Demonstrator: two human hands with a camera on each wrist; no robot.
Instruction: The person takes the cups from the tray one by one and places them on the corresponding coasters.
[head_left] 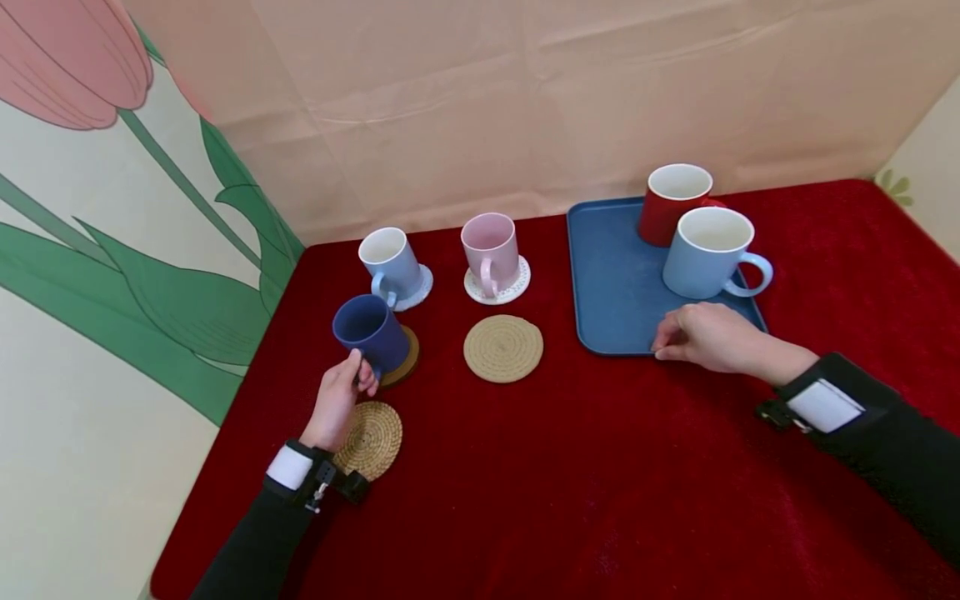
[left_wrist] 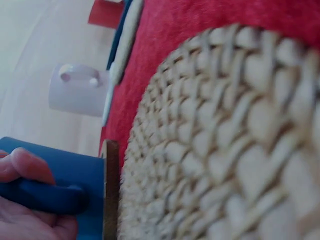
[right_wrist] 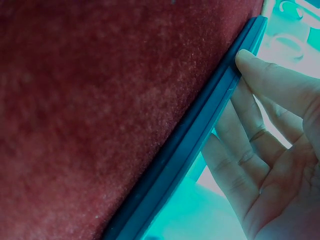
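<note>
My left hand (head_left: 339,400) grips the handle of a dark blue mug (head_left: 372,335), with fingers and thumb curled round it in the left wrist view. The mug sits on a round brown coaster (head_left: 409,358), its base against the coaster's face. Below that wrist lies a woven straw coaster (head_left: 375,437), partly hidden by the arm. On the other side, my right hand (head_left: 708,337) pinches the near rim of a blue tray (head_left: 615,283), thumb outside and fingers over the inner side. A large light blue mug (head_left: 701,258) and a red mug (head_left: 663,218) stand on the tray.
A smaller light blue mug (head_left: 397,271) stands on a pale blue coaster (head_left: 422,292) at the back left. Beside it, a pink mug (head_left: 491,250) rests on a white lacy coaster (head_left: 517,287). A beige round coaster (head_left: 503,348) lies mid-table on the red cloth (head_left: 525,483).
</note>
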